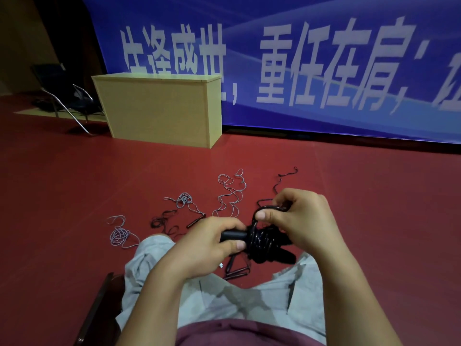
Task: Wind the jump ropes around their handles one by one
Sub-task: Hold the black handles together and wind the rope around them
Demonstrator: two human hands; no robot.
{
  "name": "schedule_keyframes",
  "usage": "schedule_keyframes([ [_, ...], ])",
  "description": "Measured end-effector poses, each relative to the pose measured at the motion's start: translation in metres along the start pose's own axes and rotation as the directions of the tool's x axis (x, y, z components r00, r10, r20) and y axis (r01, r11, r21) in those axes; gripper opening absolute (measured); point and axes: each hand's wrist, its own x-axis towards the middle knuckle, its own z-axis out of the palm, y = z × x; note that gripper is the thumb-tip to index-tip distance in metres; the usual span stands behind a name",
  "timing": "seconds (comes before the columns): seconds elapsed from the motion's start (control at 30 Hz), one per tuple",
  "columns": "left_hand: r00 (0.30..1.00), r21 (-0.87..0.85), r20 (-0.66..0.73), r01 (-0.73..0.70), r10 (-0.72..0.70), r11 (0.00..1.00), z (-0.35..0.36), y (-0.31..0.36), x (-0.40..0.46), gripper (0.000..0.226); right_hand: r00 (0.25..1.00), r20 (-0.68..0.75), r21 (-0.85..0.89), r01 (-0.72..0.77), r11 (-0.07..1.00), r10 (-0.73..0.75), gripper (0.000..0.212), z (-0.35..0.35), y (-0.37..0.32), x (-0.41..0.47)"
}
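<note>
The red vinyl floor point(74, 183) carries the remaining work. Several thin jump ropes lie there unwound: a pale lilac cord in loose squiggles point(230, 193), a second lilac cord bunched in a small coil point(119, 236), a third lilac tangle point(184, 199), and a loose black cord with slim dark handles point(164, 221). A further pair of slim dark handles point(237, 269) lies on the floor between the knees. By this count, most of the ropes are not yet wound.

The seated person's grey trousers point(224, 300) fill the lower frame; the hands work above the knees, in front of the body.

The rope in hand is a glossy black plastic jump rope point(259, 242). A thick bundle of turns already sits around its black cylindrical handles point(234, 236), so this rope appears well advanced. A tail of black cord point(282, 178) trails away onto the floor beyond the hands, so some length remains to wind.

The long axis of the handles runs roughly left to right across the view, close to level. The free ends project to the right and slightly toward the person.

The left hand point(212, 245) grips the left end of the handles, fingers curled over the top and thumb beneath. The right hand point(299, 221) pinches a loop of the black cord just above the bundle, fingers closed together around it.
</note>
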Motion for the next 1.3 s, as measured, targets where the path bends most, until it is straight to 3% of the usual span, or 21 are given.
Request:
schedule_keyframes([
  [0.1, 0.998, -0.130, 0.055, -0.016, 0.023, 0.991, -0.002, 0.007, -0.004, 0.012, 0.996, 0.071, 0.201, -0.061, 0.978, 0.048, 0.048, -0.004, 0.001, 0.001],
  [0.3, 0.986, -0.285, 0.131, -0.065, 0.106, 0.956, -0.008, 0.016, -0.011, 0.019, 0.985, 0.171, 0.610, -0.081, 0.788, -0.031, 0.030, -0.009, 0.008, 0.002],
  [0.47, 0.980, -0.400, 0.103, -0.117, 0.172, 0.909, -0.010, 0.019, -0.014, 0.020, 0.959, 0.258, 0.738, -0.118, 0.664, -0.116, 0.043, -0.004, 0.017, 0.008],
  [0.57, 0.981, -0.498, 0.026, -0.153, 0.190, 0.853, -0.008, 0.019, -0.013, 0.020, 0.946, 0.281, 0.784, -0.131, 0.606, -0.160, 0.032, 0.001, 0.015, 0.008],
  [0.67, 0.976, -0.546, -0.119, -0.217, 0.182, 0.809, -0.003, 0.017, -0.009, 0.030, 0.970, 0.232, 0.725, -0.121, 0.678, -0.075, 0.012, 0.019, 0.018, 0.009],
  [0.77, 0.970, -0.664, -0.233, -0.213, 0.073, 0.717, 0.003, 0.016, -0.003, 0.026, 0.977, 0.213, 0.651, -0.129, 0.748, -0.017, 0.009, 0.037, 0.014, 0.007],
  [0.9, 0.947, -0.770, -0.299, -0.165, -0.120, 0.617, 0.007, 0.013, 0.005, 0.033, 0.957, 0.289, 0.629, -0.177, 0.757, -0.016, 0.026, 0.048, -0.003, -0.008],
  [1.07, 0.922, -0.757, -0.342, -0.157, -0.179, 0.634, 0.009, 0.019, 0.006, 0.029, 0.923, 0.355, 0.487, -0.046, 0.872, -0.149, 0.028, 0.049, -0.009, -0.012],
  [1.2, 0.902, -0.706, -0.385, -0.152, -0.194, 0.692, 0.010, 0.020, 0.008, 0.025, 0.902, 0.395, 0.329, 0.038, 0.943, -0.174, 0.022, 0.048, -0.010, -0.013],
  [1.3, 0.838, -0.628, -0.482, -0.129, -0.253, 0.767, 0.012, 0.018, 0.012, 0.019, 0.899, 0.397, 0.199, 0.113, 0.973, -0.185, 0.018, 0.050, -0.012, -0.015],
])
